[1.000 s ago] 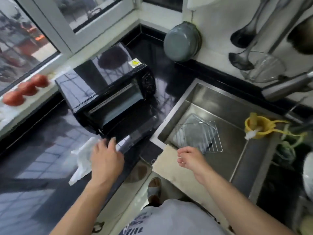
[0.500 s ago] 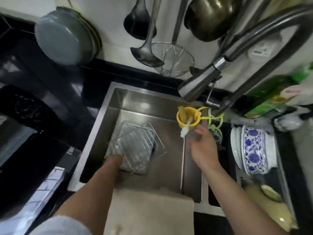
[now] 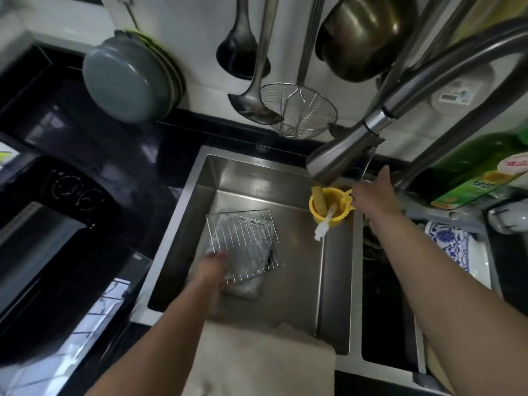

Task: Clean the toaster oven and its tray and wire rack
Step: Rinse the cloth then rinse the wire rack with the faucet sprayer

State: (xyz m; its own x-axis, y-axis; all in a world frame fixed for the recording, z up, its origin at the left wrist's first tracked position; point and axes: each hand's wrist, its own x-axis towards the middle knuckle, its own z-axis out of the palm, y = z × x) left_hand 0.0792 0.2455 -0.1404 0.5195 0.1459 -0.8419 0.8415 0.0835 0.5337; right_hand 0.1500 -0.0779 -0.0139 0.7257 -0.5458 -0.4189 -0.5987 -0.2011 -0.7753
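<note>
both hands have left the oven (image 3: 43, 224) at frame left: left hand (image 3: 213, 267) now grips the rack (image 3: 243, 244) over the tray (image 3: 243, 290) in the sink (image 3: 334, 281), right hand (image 3: 371, 192), fingers straight, reaches probably for the tap (image 3: 343, 155); washing begins.

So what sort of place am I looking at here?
A home kitchen, most likely: a steel sink under a pull-down faucet, ladles and a wire skimmer hung on the tiled wall, and a black toaster oven on the dark counter.
</note>
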